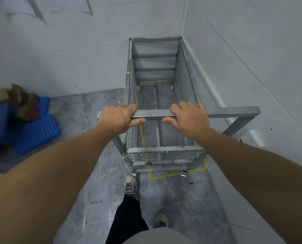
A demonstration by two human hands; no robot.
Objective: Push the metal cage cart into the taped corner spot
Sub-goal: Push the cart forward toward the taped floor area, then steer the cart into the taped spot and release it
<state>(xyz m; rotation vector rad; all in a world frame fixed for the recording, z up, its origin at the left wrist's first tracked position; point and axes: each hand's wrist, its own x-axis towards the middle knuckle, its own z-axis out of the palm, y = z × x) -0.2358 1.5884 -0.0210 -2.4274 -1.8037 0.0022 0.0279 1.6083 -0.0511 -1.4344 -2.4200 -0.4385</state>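
Note:
The metal cage cart (187, 80), grey with wire-mesh sides and floor, stands in the room's corner with its far end against the back wall and its right side close to the right wall. My left hand (117, 118) and my right hand (190, 118) both grip its horizontal handle bar (234, 111). Yellow floor tape (164, 176) marks the spot: its near line shows just in front of the cart's near wheels, and its left line runs under the mesh floor, inside the cart's left side. The cart is empty.
Blue perforated plastic crates (37, 132) and crumpled cardboard (18, 97) lie on the grey marble floor at the left. A white wall socket (252, 138) sits low on the right wall. My feet (130, 186) stand just behind the cart.

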